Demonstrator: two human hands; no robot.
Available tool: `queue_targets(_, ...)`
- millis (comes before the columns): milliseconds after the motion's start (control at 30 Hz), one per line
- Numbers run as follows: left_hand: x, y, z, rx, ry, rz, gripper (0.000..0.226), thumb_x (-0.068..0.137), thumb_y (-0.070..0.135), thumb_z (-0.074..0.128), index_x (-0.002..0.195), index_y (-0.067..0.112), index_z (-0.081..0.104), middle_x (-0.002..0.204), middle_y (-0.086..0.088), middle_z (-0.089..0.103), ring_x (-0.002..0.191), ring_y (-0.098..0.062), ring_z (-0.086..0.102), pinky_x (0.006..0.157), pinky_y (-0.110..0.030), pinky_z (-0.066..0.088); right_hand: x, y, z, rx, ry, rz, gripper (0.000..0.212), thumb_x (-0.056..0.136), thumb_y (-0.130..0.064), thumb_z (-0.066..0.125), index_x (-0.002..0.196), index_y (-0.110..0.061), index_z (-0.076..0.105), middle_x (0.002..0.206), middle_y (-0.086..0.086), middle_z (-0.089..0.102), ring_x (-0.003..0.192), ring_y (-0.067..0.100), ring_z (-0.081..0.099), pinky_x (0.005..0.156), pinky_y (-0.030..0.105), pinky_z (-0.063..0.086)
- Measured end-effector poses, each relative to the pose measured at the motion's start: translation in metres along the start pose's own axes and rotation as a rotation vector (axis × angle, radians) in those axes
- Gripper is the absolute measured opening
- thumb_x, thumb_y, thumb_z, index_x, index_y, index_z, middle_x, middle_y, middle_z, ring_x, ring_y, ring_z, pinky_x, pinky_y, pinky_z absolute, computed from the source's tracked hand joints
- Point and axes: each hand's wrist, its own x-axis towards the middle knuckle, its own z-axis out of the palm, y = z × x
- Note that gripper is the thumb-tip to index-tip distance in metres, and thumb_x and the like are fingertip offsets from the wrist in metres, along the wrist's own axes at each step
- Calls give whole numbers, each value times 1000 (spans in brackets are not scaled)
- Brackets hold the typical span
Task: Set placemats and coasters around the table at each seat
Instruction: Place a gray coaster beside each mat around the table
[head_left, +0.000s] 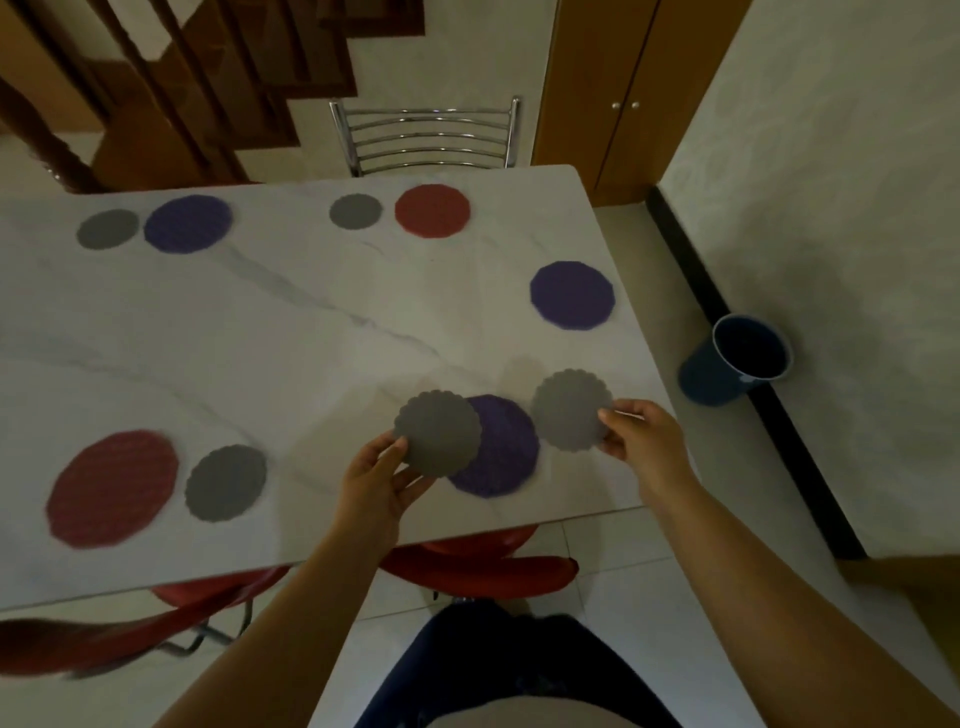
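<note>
My left hand (378, 480) pinches a grey scalloped coaster (439, 434) above the near table edge, overlapping a purple round placemat (506, 447) that lies on the white marble table (311, 338). My right hand (641, 436) grips a second grey coaster (570, 410) just right of that placemat. Elsewhere lie a red placemat (111, 488) with a grey coaster (226, 482) at the near left, a purple placemat (572, 295) at the right edge, a red placemat (432, 210) with a coaster (356, 210) at the far side, and a purple placemat (188, 223) with a coaster (107, 228) at the far left.
A chrome chair (423, 135) stands behind the far edge. Red chairs (483, 564) are tucked under the near edge. A dark blue bucket (737, 358) sits on the floor by the right wall. A wooden cabinet (623, 93) and staircase (208, 88) lie beyond.
</note>
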Motion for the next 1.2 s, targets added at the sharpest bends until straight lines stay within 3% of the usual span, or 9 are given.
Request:
queue_targets(200,13,3,12,9,29,-16,10,95,9,53,87,12,57,95,-9,67,69,-20,73,58,-32,61,30,37,-20,-132,90,149,21,83,-8,67,102,-1,60,97,20,62,70,22,59,60,30,51)
queue_targets(400,19,-2,25,24,36,-24,8,95,11,54,89,11,59,86,-5,72,70,-20,73,58,-32,60,48,43,-17,-445,72,108,23,84,-11,66,104,-2,59,96,18,65,82,33,64,85,50,54)
queue_targets(533,21,-8,31,31,34,-48,7,94,11,54,89,12,60,79,-1,76,69,-20,73,55,-30,59,51,43,-19,-581,55,44,26,84,-18,66,105,-4,59,100,17,66,86,32,65,80,43,54)
queue_targets(700,25,-12,36,31,41,-42,8,94,11,54,90,12,61,80,-1,75,69,-20,73,55,-30,59,50,44,-27,-810,44,-20,30,86,-27,64,108,-8,57,107,10,64,85,21,56,71,29,41)
queue_targets(867,29,-14,48,24,29,-39,9,95,10,53,90,11,61,86,-5,72,71,-20,73,55,-30,59,48,17,-9,-661,-68,-107,21,90,-28,56,106,-15,61,108,5,64,90,16,56,78,28,43)
queue_targets(1000,37,-10,70,21,-6,-23,10,95,8,52,91,9,61,86,-7,73,74,-21,74,56,-30,60,37,-29,27,-331,-372,-94,25,90,-31,57,111,-18,63,101,-1,68,83,12,66,73,22,54)
queue_targets(1067,44,-6,85,25,-23,-9,9,95,8,52,94,8,61,89,-10,71,74,-21,73,57,-31,61,37,-47,42,-291,-478,-100,29,89,-31,59,114,-17,63,97,-3,69,80,11,67,68,19,55)
queue_targets(1200,62,0,115,29,-36,-7,8,95,9,52,98,9,60,94,-12,68,72,-22,72,59,-31,61,57,-68,49,-273,-410,-137,24,89,-20,60,112,-14,60,95,2,66,82,13,66,64,17,56)
